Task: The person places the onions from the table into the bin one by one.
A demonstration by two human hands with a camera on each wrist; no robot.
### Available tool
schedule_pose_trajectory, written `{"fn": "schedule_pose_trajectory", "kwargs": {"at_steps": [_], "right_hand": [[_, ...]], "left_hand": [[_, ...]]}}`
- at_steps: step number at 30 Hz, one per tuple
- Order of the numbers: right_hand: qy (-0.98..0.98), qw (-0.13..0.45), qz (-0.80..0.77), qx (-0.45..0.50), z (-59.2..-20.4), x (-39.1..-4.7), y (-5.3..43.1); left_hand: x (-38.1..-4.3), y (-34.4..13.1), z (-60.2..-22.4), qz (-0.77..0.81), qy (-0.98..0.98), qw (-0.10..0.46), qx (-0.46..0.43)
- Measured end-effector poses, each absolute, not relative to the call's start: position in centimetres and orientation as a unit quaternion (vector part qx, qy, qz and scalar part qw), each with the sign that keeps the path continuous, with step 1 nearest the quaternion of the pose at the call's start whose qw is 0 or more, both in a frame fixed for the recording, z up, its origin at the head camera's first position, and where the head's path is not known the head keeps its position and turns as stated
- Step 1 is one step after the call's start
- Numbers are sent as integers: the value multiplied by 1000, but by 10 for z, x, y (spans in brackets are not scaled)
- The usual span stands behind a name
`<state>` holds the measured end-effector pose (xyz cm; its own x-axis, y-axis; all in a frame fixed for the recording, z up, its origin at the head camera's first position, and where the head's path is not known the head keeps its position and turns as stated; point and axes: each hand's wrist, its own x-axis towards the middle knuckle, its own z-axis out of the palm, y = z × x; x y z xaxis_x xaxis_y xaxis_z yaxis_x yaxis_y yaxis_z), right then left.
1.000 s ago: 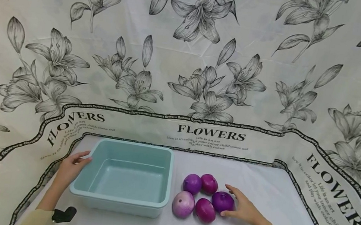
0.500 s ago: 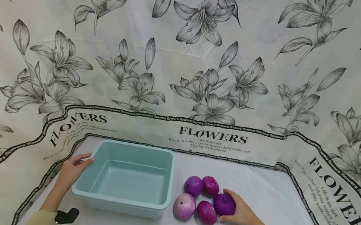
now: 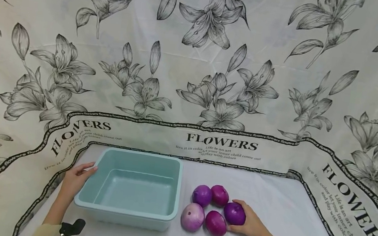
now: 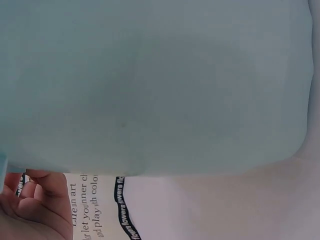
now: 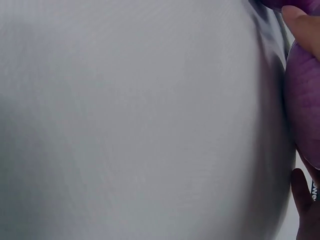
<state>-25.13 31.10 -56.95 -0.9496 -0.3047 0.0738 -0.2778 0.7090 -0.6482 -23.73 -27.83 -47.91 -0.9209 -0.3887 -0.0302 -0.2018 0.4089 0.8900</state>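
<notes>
My right hand grips a dark purple onion, thumb on the near side and fingers round the far side. In the right wrist view, the onion shows at the right edge between thumb and fingers. A magenta onion lies by the thumb. Beside it are a pale pink onion, a purple onion and another magenta onion. On the left, my left hand holds the left rim of a light blue plastic basin. The basin's wall fills most of the left wrist view.
A white cloth covers the table. Behind and along both sides hangs a flower-printed curtain with a black-edged border. Black wrist straps sit near both sleeves.
My right hand has moved left and closed round the dark purple onion. My left hand stays at the basin rim. The view has shifted slightly.
</notes>
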Motion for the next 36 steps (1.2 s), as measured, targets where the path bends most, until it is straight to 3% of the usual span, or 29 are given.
{"fn": "schedule_pose_trajectory", "kwargs": {"at_steps": [17,36], "right_hand": [[913,44,-384,-130,-571,-250,308],[915,14,-357,-186,-514,-259,298]], "left_hand": [[-235,-279,-480,-508,-836,106,178],[-235,-276,-477,-476,-853,131,167]]}}
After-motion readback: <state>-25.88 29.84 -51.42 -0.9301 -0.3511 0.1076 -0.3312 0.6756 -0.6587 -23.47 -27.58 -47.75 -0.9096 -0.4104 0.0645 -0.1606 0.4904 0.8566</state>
